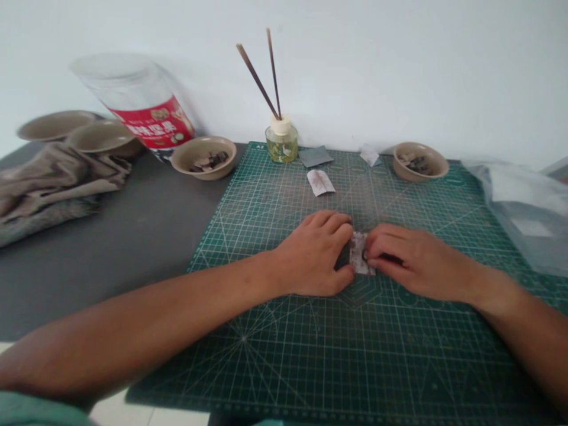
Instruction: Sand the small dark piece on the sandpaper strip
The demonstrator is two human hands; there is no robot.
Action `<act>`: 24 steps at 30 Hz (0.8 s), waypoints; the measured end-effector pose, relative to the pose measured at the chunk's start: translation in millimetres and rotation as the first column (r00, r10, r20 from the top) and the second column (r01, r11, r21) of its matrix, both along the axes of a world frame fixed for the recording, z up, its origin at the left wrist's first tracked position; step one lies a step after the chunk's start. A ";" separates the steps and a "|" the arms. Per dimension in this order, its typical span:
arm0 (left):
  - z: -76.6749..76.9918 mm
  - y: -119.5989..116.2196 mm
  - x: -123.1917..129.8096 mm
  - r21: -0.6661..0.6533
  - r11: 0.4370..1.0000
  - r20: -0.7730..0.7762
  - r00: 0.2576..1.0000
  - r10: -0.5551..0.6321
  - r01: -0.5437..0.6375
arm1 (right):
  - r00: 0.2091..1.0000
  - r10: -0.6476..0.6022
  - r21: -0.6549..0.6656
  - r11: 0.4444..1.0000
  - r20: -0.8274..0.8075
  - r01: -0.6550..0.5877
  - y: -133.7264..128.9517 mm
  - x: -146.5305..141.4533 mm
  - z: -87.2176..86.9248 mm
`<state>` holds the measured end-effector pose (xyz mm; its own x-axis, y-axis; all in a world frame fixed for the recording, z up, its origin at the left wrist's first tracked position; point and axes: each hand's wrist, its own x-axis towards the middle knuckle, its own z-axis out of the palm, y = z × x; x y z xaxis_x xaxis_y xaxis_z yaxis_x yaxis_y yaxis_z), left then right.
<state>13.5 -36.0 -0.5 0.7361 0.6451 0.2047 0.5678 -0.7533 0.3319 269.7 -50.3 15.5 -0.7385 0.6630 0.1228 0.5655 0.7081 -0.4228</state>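
Observation:
A small whitish, stained piece of sheet point(358, 254) lies on the green cutting mat point(284, 349) between my two hands. My left hand point(317, 254) rests on the mat, thumb and fingers apart, its tips touching the sheet's left edge; nothing is in its grasp. Over the sheet's right part, my right hand point(406, 260) has its thumb and fingers pinched together. A tiny dark thing shows at those fingertips, too small to name.
Behind the hands are a curled stained paper point(320, 183), a grey sheet point(315, 156), a reed diffuser point(282, 139) and bowls of small pieces point(212, 171) point(412, 174). A jar point(155, 118) and cloth point(53, 177) lie left, a plastic bag point(528, 207) right.

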 end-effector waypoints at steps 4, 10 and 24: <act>-0.2 0.2 0.2 0.002 1.000 -0.006 1.000 -0.008 0.008 | 0.999 0.031 0.003 1.000 -0.014 -0.031 -0.8 -4.2 -1.8; 0.6 -0.8 0.4 0.004 1.000 -0.012 1.000 0.001 -0.001 | 0.999 -0.054 -0.010 0.998 0.005 0.054 8.4 6.6 2.4; 0.3 -1.8 1.2 0.028 1.000 -0.006 1.000 -0.010 0.010 | 0.999 0.044 -0.086 0.995 -0.015 -0.045 8.1 13.4 2.3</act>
<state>14.7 -37.8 -0.3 0.7437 0.6317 0.2188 0.5620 -0.7680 0.3072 283.1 -42.2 17.8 -0.7663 0.6379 0.0765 0.5279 0.6930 -0.4909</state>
